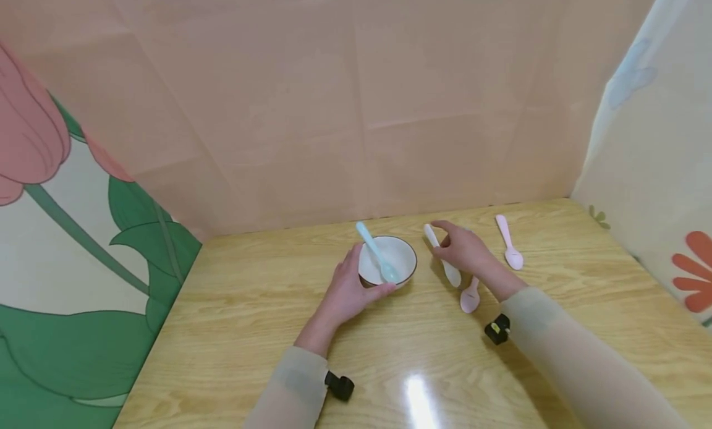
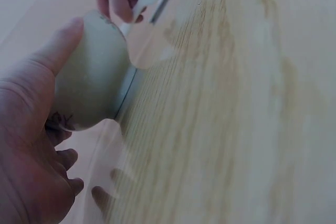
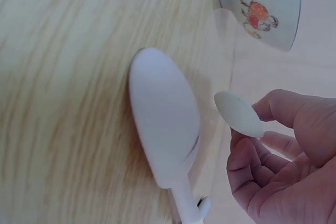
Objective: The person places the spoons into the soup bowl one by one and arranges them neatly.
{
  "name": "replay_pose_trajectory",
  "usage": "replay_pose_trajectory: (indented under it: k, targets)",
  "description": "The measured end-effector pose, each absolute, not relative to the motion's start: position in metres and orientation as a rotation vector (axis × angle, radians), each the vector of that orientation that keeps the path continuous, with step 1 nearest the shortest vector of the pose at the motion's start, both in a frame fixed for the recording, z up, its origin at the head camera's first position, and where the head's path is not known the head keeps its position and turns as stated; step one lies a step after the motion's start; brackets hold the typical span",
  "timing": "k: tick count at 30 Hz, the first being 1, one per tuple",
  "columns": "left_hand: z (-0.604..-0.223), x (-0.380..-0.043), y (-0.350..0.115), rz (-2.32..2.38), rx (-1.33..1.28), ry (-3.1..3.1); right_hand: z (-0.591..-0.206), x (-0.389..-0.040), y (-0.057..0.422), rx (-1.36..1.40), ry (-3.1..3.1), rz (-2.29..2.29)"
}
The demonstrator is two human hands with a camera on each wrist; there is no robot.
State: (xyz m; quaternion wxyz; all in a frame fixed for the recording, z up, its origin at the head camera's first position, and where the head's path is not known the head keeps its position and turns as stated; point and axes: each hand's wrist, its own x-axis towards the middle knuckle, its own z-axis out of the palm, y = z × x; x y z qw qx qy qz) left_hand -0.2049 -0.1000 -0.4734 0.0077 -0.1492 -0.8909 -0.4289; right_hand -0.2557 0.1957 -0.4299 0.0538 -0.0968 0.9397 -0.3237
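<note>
My left hand [image 1: 349, 290] grips a white bowl [image 1: 405, 256] with a dark rim, thumb on the near side and fingers round the left side. A light blue spoon [image 1: 371, 246] leans in the bowl, its handle past the far rim. To the right of the bowl, my right hand [image 1: 466, 250] pinches a white spoon [image 1: 452, 275] between thumb and fingers, bowl end toward me. Below that hand lies a pink spoon [image 1: 470, 300], its handle partly hidden by the wrist; it looms large in the right wrist view. Painted fruit and leaves decorate the bowl's outside.
A second pink spoon [image 1: 513, 258] lies farther right on the wooden table [image 1: 233, 330]. Behind the table hangs a plain pinkish cloth [image 1: 289, 120]. Flower-printed sheets flank the left and right sides. Each wrist carries a small black camera [image 1: 340, 387].
</note>
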Motion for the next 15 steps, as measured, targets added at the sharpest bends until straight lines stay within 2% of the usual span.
replay_pose_trajectory:
  k: [15]
  targets:
    - [-0.474, -0.204, -0.1, -1.361, -0.476, -2.774, -0.418, -0.25, 0.197, -0.373, 2.887, -1.212]
